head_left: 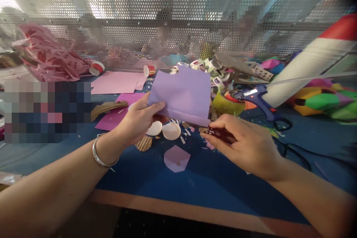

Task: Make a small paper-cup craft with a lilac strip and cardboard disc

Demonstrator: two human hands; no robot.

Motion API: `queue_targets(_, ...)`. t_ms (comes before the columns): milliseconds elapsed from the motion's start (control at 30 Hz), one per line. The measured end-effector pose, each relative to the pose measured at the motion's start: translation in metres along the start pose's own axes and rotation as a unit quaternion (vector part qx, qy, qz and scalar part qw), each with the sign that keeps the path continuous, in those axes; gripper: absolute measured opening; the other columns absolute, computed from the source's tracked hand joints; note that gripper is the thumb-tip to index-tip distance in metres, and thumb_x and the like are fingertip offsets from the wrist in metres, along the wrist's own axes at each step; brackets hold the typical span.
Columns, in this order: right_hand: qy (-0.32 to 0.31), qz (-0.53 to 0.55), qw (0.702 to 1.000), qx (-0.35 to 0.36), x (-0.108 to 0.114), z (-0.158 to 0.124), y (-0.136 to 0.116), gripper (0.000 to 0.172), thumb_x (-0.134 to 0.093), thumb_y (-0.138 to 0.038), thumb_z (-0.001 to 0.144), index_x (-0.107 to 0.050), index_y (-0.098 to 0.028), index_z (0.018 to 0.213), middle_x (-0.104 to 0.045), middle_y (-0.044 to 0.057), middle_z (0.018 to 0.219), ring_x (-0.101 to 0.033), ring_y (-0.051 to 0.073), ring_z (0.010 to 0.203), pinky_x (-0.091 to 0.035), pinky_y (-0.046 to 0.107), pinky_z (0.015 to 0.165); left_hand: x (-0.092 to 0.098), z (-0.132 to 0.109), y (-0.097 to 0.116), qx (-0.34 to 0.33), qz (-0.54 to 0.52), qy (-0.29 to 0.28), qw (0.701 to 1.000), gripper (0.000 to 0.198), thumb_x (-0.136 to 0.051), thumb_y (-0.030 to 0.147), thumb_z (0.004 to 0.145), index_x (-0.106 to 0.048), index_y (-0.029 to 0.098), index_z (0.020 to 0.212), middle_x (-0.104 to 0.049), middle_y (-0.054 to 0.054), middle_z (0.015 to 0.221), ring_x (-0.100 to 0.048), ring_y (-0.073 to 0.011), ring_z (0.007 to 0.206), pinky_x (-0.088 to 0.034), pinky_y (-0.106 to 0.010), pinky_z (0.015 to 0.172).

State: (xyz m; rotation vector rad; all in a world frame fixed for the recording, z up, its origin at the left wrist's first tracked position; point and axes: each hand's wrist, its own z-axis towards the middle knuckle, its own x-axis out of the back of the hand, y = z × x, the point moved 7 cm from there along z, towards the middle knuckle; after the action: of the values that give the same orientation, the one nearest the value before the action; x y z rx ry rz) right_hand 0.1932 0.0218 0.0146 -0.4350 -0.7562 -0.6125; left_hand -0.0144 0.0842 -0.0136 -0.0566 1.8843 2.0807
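My left hand (138,121) pinches the left edge of a lilac paper sheet (185,95) and holds it upright above the blue table (156,178). A silver bangle (102,156) circles that wrist. My right hand (242,143) is closed round dark red-handled scissors (219,134) at the sheet's lower right corner; the blades are mostly hidden by the fingers. Below the sheet lie two white discs (167,130), a corrugated brown piece (144,143) and a small lilac cut-out (176,158).
A blue glue gun (260,98) with a black cord lies right of the sheet. Pink sheets (118,81) and pink scraps (52,61) sit at the back left, coloured paper shapes (323,100) at the right. A perforated metal screen (178,11) stands behind. The table's brown edge (195,212) runs near me.
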Motion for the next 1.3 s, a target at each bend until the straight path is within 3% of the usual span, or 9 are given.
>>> queue_targets(667,-0.025,0.006,1.0,0.011,-0.003,0.002,0.001,0.012,-0.066,-0.025,0.091,-0.056,-0.02,0.089,-0.064,0.002,0.074,-0.064,0.016,0.064,-0.046,0.028,0.057,-0.005,0.002,-0.005,-0.003,0.015,-0.024,1.0,0.005,-0.06,0.019,0.091,-0.058,0.015,0.094,-0.059,0.0,0.075,-0.056,-0.0092,0.059,-0.051,-0.023,0.059)
queue_targets(733,-0.022,0.013,1.0,0.011,-0.004,0.003,0.002,0.012,-0.066,-0.025,0.091,-0.056,-0.019,0.09,-0.065,0.002,0.075,-0.064,0.015,0.064,-0.046,0.028,0.058,-0.003,0.002,-0.006,-0.002,0.023,-0.008,1.0,0.011,-0.061,0.02,0.09,-0.058,0.015,0.099,-0.061,0.0,0.078,-0.058,-0.01,0.06,-0.052,-0.025,0.06)
queue_targets(833,-0.018,0.014,1.0,0.014,-0.004,0.003,0.003,0.013,-0.067,-0.026,0.09,-0.056,-0.019,0.09,-0.065,0.002,0.075,-0.064,0.016,0.064,-0.047,0.028,0.058,0.008,0.0,-0.002,-0.04,0.121,0.05,0.991,0.038,-0.064,0.024,0.088,-0.049,0.02,0.122,-0.065,-0.004,0.093,-0.064,-0.0155,0.072,-0.055,-0.032,0.069)
queue_targets(900,-0.018,0.013,1.0,0.015,-0.004,0.004,0.003,0.013,-0.067,-0.026,0.091,-0.056,-0.02,0.09,-0.065,0.003,0.075,-0.064,0.016,0.065,-0.047,0.028,0.058,0.013,-0.005,0.016,-0.141,0.267,0.089,0.949,0.06,-0.07,0.027,0.084,-0.039,0.024,0.136,-0.063,-0.009,0.113,-0.065,-0.0219,0.093,-0.054,-0.041,0.083)
queue_targets(967,-0.016,0.017,1.0,0.017,-0.003,0.004,0.003,0.012,-0.066,-0.027,0.091,-0.057,-0.019,0.089,-0.065,0.003,0.075,-0.065,0.017,0.065,-0.047,0.028,0.059,0.004,-0.015,0.039,-0.266,0.423,0.094,0.861,0.074,-0.074,0.029,0.081,-0.035,0.026,0.143,-0.052,-0.015,0.134,-0.054,-0.0295,0.118,-0.045,-0.051,0.099)
queue_targets(1033,-0.017,0.021,0.999,0.022,-0.002,0.005,0.002,0.012,-0.064,-0.028,0.092,-0.057,-0.019,0.088,-0.065,0.003,0.074,-0.064,0.016,0.064,-0.047,0.028,0.058,-0.01,-0.022,0.05,-0.328,0.538,0.061,0.774,0.068,-0.073,0.033,0.084,-0.042,0.028,0.144,-0.045,-0.015,0.143,-0.041,-0.0346,0.13,-0.034,-0.058,0.107)
queue_targets(1067,-0.017,0.022,0.999,0.024,-0.002,0.005,0.002,0.012,-0.064,-0.028,0.093,-0.057,-0.019,0.088,-0.065,0.002,0.072,-0.064,0.016,0.063,-0.047,0.027,0.058,-0.019,-0.024,0.051,-0.337,0.575,0.027,0.745,0.06,-0.071,0.035,0.086,-0.048,0.03,0.141,-0.046,-0.013,0.143,-0.04,-0.0353,0.131,-0.033,-0.059,0.107)
queue_targets(1200,-0.011,0.012,0.999,0.042,-0.001,0.007,0.0,0.012,-0.063,-0.027,0.093,-0.058,-0.018,0.088,-0.064,0.002,0.07,-0.062,0.015,0.06,-0.046,0.027,0.055,-0.048,-0.026,0.043,-0.343,0.628,-0.136,0.685,0.028,-0.063,0.034,0.093,-0.064,0.028,0.121,-0.065,-0.007,0.119,-0.049,-0.0293,0.113,-0.04,-0.049,0.097)
queue_targets(1300,-0.004,0.021,0.998,0.052,0.001,0.006,-0.001,0.009,-0.063,-0.025,0.093,-0.06,-0.017,0.093,-0.067,0.003,0.075,-0.065,0.016,0.064,-0.047,0.027,0.057,-0.056,-0.024,0.048,-0.365,0.635,-0.146,0.665,0.009,-0.056,0.018,0.094,-0.063,0.018,0.1,-0.066,-0.007,0.096,-0.054,-0.0244,0.093,-0.044,-0.042,0.084)
